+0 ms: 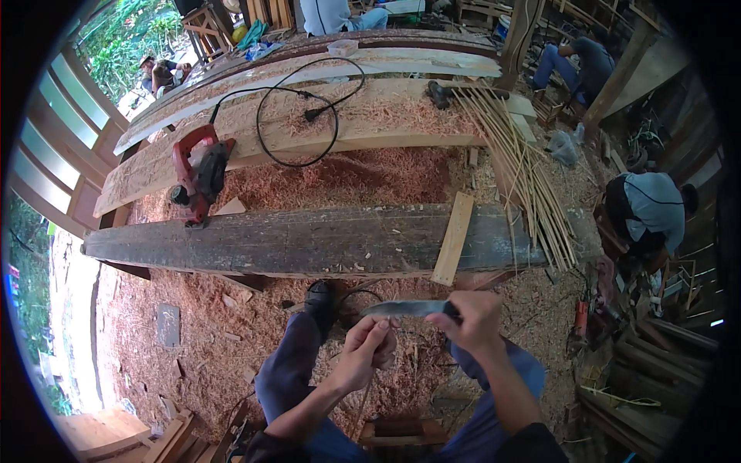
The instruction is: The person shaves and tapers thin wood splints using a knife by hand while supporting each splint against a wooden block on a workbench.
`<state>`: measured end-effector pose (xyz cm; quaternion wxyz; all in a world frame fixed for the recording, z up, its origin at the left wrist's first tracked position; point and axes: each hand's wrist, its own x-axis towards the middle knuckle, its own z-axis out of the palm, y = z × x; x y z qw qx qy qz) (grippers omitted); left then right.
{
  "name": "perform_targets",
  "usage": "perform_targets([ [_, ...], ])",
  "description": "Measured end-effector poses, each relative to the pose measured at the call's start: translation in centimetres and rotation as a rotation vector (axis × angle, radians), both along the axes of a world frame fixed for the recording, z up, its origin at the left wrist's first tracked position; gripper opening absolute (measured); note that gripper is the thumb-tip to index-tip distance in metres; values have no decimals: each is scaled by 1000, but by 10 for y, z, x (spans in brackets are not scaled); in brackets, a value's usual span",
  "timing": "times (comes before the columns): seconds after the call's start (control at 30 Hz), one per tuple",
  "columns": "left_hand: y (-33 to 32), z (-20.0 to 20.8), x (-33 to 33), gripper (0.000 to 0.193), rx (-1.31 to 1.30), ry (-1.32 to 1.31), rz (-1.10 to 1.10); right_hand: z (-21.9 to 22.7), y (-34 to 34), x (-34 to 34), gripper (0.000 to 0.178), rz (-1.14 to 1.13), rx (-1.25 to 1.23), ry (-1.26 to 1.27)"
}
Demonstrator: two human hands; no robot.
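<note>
My right hand [472,318] is wrapped round the dark handle of a knife [409,309], its broad blade pointing left. Below the blade tip, my left hand [369,349] is closed with thumb and fingers pinched together on a thin stick [363,401], which runs down between my legs. The blade passes just above the left fingertips; whether it touches the stick there cannot be made out. Both hands are over my lap, on the near side of a dark weathered plank [324,245]. A bundle of similar thin sticks [532,181] lies across the planks at the right.
A red electric planer [202,171] rests on the plank's left part, its black cord [337,131] looped over a pale board [370,104]. A short wooden slat [454,239] lies across the dark plank. Shavings [216,324] cover the floor. Several people, including one at right [652,204], sit nearby.
</note>
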<state>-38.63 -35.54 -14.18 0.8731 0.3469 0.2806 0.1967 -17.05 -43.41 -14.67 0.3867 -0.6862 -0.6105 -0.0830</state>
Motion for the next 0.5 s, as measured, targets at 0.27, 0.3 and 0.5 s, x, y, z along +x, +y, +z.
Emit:
perform_targets([
  [0.27, -8, -5, 11, 18, -3, -41, 20, 13, 18, -23, 65, 161, -6, 81],
  [0.3, -7, -12, 10, 19, 75, -60, -26, 15, 18, -22, 65, 159, -7, 82],
  [0.5, -9, -17, 5, 22, 138, -68, -97, 11, 13, -12, 61, 189, -55, 68],
])
